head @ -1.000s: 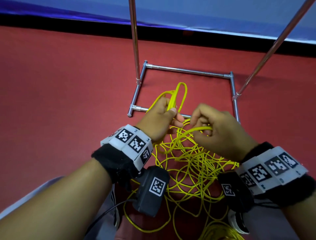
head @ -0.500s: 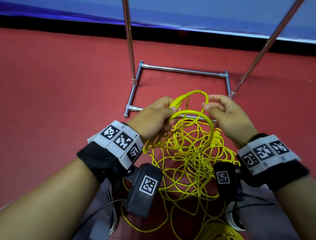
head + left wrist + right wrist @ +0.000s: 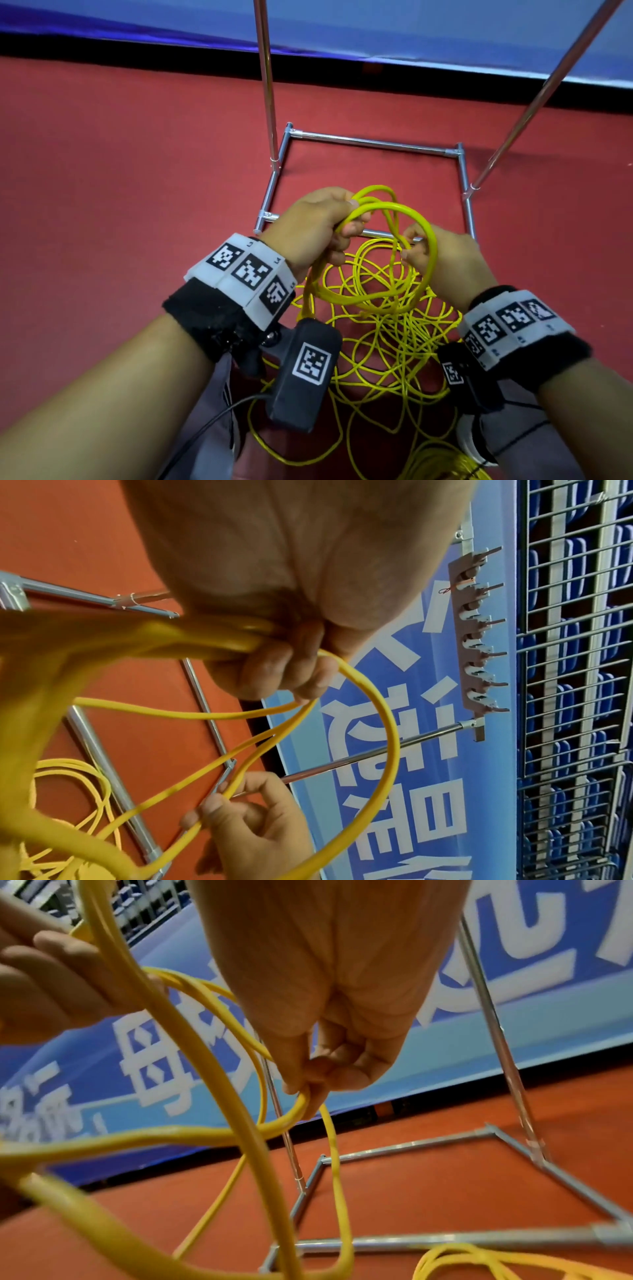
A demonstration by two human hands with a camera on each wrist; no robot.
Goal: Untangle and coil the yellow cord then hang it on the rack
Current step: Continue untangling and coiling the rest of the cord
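Observation:
A long yellow cord (image 3: 383,329) lies in a loose tangle on the red floor between my forearms. My left hand (image 3: 322,229) grips a few gathered loops of the cord (image 3: 219,642) in its fist, held above the tangle. To the right, my right hand (image 3: 424,253) pinches one strand of the cord (image 3: 301,1099) between thumb and fingertips. One wide loop arcs from the left fist past the right fingers. The metal rack's base frame (image 3: 373,140) lies just beyond both hands. Its hook bar (image 3: 479,631) shows only in the left wrist view.
Two chrome uprights (image 3: 267,82) (image 3: 548,89) rise from the frame's sides. A blue banner (image 3: 342,27) with white lettering runs along the far edge of the floor. Wire shelving (image 3: 575,669) stands behind the banner. More cord is heaped at the lower right (image 3: 442,459).
Both hands have lifted slightly and come closer together. The loop hanging from the left fist has grown wider, and the right hand has slid down to pinch a strand nearer the left hand.

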